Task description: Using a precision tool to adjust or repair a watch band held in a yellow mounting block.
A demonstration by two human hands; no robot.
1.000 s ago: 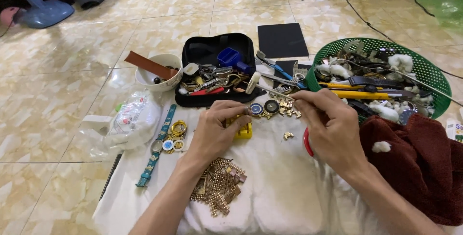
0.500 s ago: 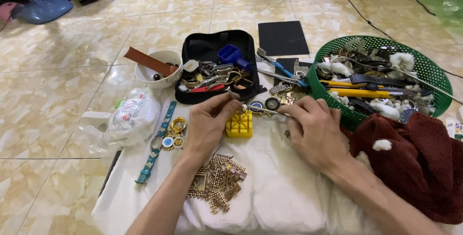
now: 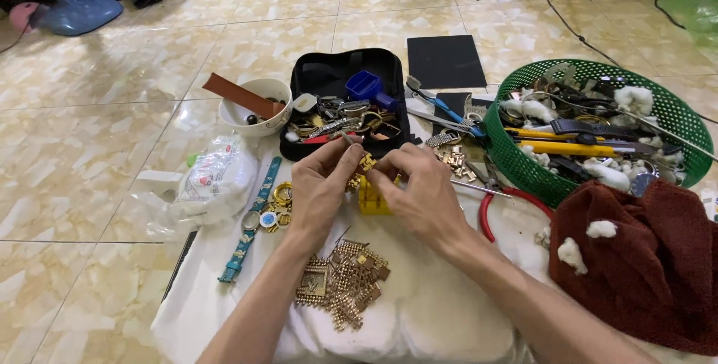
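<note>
My left hand [image 3: 323, 177] and my right hand [image 3: 419, 188] meet over a small yellow block [image 3: 371, 199] on the white cloth [image 3: 419, 312]. Between the fingertips of both hands is a small gold watch-band piece [image 3: 366, 164]. My left hand also pinches a thin metal pin tool [image 3: 348, 140]. A pile of gold watch-band links [image 3: 340, 282] lies on the cloth just below my hands. The block is partly hidden by my right hand.
An open black case [image 3: 340, 80] with small parts sits behind my hands. A white bowl [image 3: 253, 106] and a plastic bag [image 3: 213, 177] lie left, beside a teal watch strap [image 3: 250, 222]. A green basket [image 3: 677, 121] of tools and a brown towel [image 3: 643, 267] are right.
Both hands have drawn together toward the middle, over the yellow block, and now pinch the gold piece between them. The view has shifted slightly.
</note>
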